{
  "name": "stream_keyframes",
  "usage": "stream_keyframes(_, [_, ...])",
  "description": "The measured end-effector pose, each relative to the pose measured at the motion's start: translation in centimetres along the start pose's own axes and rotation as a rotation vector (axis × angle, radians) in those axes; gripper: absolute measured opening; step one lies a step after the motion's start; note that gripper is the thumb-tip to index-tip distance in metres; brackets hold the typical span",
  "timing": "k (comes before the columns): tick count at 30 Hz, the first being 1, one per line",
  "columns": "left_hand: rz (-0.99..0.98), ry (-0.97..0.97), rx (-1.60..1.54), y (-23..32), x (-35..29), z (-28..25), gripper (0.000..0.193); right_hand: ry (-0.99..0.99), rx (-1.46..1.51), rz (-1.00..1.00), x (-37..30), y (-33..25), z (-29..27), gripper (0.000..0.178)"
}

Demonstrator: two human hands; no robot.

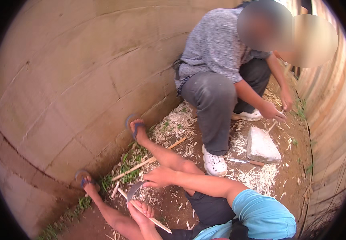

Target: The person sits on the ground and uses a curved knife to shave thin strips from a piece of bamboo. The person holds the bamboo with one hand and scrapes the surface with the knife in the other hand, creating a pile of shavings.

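Stick (pixel 161 224) is held, in the head view, inside the curled fingers of the left hand (pixel 142 213). Right hand (pixel 159 177), just beyond it, grips the curved blade (pixel 132 191) at the stick; whether they touch, I cannot tell. Beyond both hands lies a longer stick (pixel 141 163); rightward, a co-worker (pixel 211 52) squats.
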State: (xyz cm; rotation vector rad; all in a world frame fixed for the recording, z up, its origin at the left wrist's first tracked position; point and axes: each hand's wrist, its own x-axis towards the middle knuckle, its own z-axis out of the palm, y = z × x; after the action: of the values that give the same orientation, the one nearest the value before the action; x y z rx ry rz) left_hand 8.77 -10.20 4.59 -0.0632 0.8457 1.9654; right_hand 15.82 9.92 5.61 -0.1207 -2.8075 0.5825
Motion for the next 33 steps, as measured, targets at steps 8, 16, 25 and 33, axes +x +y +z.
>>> stream_keyframes(8, [0.069, 0.106, -0.002, -1.3, -0.4, 1.2, 0.046, 0.136, -0.035, 0.053, -1.7, 0.6, 0.4, 0.044])
stream_keyframes(16, [0.490, 0.032, 0.125, 0.5, -0.2, 1.7, 0.032, 0.329, 0.243, 0.111, -2.8, -4.9, 3.2, 0.042])
stream_keyframes(25, [0.336, 0.135, 0.384, -1.6, 2.2, -1.8, 0.020, 0.005, 0.469, 0.279, -7.1, -6.4, 0.7, 0.043])
stream_keyframes(33, [0.224, 0.129, 0.558, -2.8, 1.4, 0.5, 0.020, -0.180, 0.817, 0.398, -12.0, -4.1, 5.8, 0.035])
